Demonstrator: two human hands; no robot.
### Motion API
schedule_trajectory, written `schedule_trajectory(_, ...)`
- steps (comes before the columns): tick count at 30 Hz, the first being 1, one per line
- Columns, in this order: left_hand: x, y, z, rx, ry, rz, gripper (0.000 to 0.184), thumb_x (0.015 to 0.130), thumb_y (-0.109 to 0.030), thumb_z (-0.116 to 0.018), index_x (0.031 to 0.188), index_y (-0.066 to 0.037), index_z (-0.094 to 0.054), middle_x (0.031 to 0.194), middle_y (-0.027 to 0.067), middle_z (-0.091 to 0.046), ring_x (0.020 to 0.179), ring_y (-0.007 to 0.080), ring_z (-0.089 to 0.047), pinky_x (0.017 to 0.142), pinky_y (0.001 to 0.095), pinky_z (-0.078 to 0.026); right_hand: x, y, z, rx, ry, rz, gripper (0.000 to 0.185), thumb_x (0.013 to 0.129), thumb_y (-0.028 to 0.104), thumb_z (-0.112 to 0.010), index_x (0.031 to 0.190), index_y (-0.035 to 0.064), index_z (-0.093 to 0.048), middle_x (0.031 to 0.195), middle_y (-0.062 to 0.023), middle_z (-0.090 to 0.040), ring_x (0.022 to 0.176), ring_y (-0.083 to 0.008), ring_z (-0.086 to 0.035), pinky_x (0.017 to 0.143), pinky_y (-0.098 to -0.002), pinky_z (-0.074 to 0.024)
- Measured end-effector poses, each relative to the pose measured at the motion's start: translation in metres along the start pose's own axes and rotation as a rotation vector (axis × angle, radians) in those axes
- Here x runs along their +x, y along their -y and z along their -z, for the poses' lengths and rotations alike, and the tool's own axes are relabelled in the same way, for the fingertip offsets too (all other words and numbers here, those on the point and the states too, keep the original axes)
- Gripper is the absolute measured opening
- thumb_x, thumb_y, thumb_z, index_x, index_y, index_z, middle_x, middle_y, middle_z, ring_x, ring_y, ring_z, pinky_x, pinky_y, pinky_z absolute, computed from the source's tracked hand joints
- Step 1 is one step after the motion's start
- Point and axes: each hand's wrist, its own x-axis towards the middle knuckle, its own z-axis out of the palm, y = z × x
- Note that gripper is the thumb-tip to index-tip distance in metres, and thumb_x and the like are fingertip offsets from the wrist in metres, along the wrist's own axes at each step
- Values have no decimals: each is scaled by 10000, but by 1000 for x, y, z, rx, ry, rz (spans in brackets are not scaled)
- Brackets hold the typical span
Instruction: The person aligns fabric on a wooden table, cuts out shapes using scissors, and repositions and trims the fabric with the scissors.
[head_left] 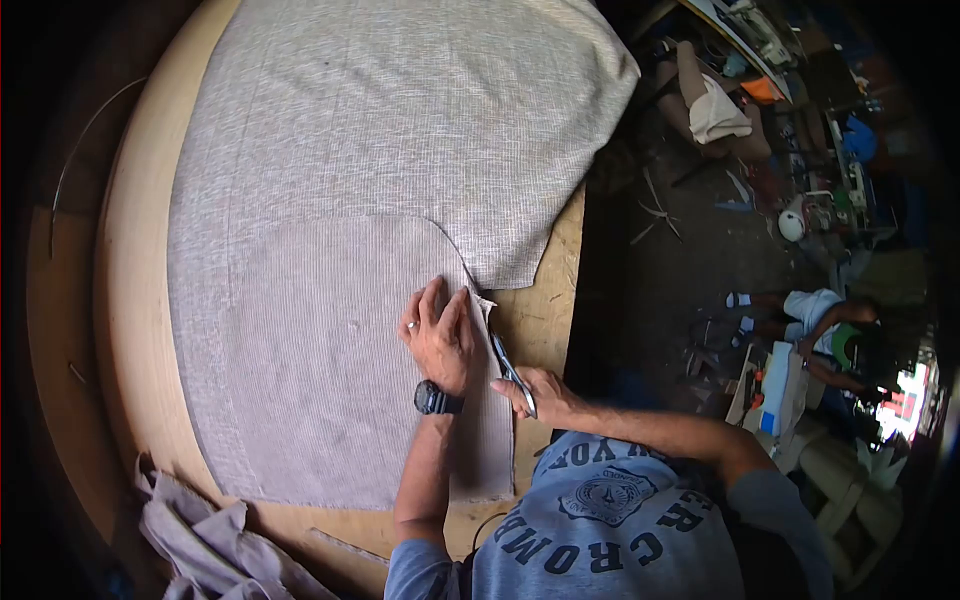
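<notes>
A striped grey-mauve fabric piece [330, 350] with a curved top edge lies flat over a larger woven beige-grey cloth [390, 120] on the wooden table. My left hand [438, 335], with a ring and a dark wristwatch, presses down on the striped piece near its right edge, fingers a little apart. Metal scissors [512, 372] are in my right hand [540, 393], whose fingers are wrapped round the handles. The scissor blades point up along the right edge of the striped piece, close to a small frayed flap of cloth.
Crumpled fabric [215, 545] hangs at the lower left table edge [130, 300], and a thin cloth strip [350, 546] lies nearby. Beyond the table's right side, a person [820, 315] sits by a white machine, and another person's limbs show at the upper right.
</notes>
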Motion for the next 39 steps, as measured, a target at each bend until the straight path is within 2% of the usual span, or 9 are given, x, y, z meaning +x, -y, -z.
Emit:
schedule_trajectory(5, 0, 4, 3, -71, 31, -15, 252, 872, -142, -687, 1118, -139, -737, 1277, 65, -637, 1231, 283, -525, 1042, 417, -317, 4, -2, -11, -43, -63, -1, 598, 923, 615, -587, 715, 59, -517, 566, -26, -519, 527, -137, -552, 499, -317, -444)
schedule_trajectory(8, 2, 1, 4, -75, 59, -11, 248, 887, -135, -658, 1124, -125, -732, 1272, 55, -646, 1238, 279, -523, 1049, 419, -310, 3, -1, -15, 22, -70, -39, 559, 941, 562, -601, 714, 58, -522, 563, -27, -520, 512, -130, -538, 487, -311, -435)
schedule_trajectory(13, 4, 2, 6, -92, 83, -14, 253, 913, -127, -615, 1141, -95, -720, 1270, 55, -651, 1250, 282, -519, 1051, 419, -307, 1, 7, -20, 82, -33, -79, 452, 993, 445, -577, 803, 38, -535, 595, -24, -533, 535, -121, -551, 515, -291, -461)
schedule_trajectory(17, 2, 3, 6, -109, 88, 9, 283, 926, -118, -594, 1189, -84, -695, 1281, 55, -646, 1268, 284, -514, 1052, 424, -306, 3, 11, -21, 115, -26, -81, 457, 996, 452, -568, 810, 35, -540, 604, -26, -538, 547, -122, -558, 529, -287, -465)
schedule_trajectory(19, 3, 5, 7, -114, 88, 14, 294, 929, -115, -588, 1205, -85, -686, 1283, 55, -646, 1274, 282, -513, 1054, 425, -305, 10, 11, -21, 180, -59, -31, 480, 942, 486, -645, 753, 64, -517, 588, -5, -510, 513, -105, -526, 490, -284, -448)
schedule_trajectory(25, 4, 4, 8, -136, 87, 12, 318, 918, -105, -589, 1221, -79, -679, 1286, 54, -644, 1277, 285, -514, 1060, 419, -307, 25, 11, -15, 188, -106, -38, 482, 938, 483, -652, 720, 75, -515, 576, 0, -500, 507, -103, -513, 493, -280, -447)
schedule_trajectory(32, 3, 6, 6, -121, 106, 12, 324, 907, -99, -592, 1218, -73, -679, 1286, 63, -642, 1279, 289, -507, 1060, 418, -306, 21, 17, -2, 131, -56, -49, 488, 937, 485, -654, 713, 71, -524, 573, -2, -503, 504, -105, -517, 490, -281, -444)
schedule_trajectory(34, 4, 4, 7, -126, 100, 14, 323, 906, -98, -593, 1215, -69, -680, 1289, 66, -639, 1279, 288, -505, 1056, 419, -308, 23, 23, 4, 66, -24, -100, 519, 935, 525, -636, 724, 60, -541, 583, -7, -521, 519, -107, -534, 492, -281, -443)
schedule_trajectory(39, 4, 4, 8, -113, 104, 9, 320, 908, -97, -590, 1214, -68, -680, 1291, 61, -638, 1278, 287, -506, 1056, 419, -308, 33, 12, 12, 30, -38, -30, 585, 912, 592, -624, 735, 38, -567, 592, -21, -549, 526, -109, -550, 492, -287, -445)
